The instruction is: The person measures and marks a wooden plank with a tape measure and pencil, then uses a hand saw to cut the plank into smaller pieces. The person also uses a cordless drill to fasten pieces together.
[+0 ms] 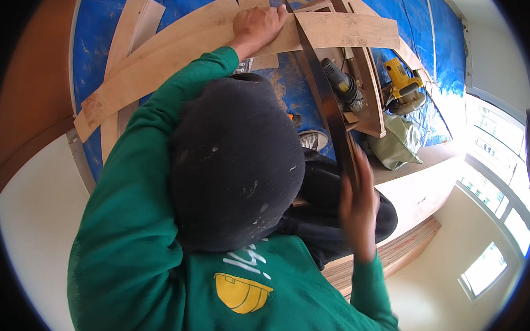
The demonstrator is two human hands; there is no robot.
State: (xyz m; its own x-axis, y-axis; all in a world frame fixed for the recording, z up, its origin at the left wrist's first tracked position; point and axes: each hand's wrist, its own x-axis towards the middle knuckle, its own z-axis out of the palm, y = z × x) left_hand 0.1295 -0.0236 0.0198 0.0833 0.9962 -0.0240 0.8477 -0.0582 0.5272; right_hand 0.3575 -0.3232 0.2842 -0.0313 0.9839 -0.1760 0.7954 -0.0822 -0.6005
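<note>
A long, curved plywood strip (173, 55) lies across other pieces at the top of the view. My left hand (259, 27) grips it from above, close to the saw. The blade of a handsaw (328, 102) crosses the strip just right of that hand and slants down toward me. My right hand (359, 200) is wrapped round the handle end of the saw, slightly blurred. The strip's right part (353, 29) extends beyond the blade over a wooden frame (372, 97). Fingers of my right hand partly hide the handle.
A blue sheet (97, 37) with sawdust covers the work area. A dark power tool (343, 84) lies by the frame, beside a yellow power tool (399, 79) and a green cloth bag (397, 143). Stacked boards (396, 257) lie lower right. A dark rounded shape (236, 166) blocks the middle.
</note>
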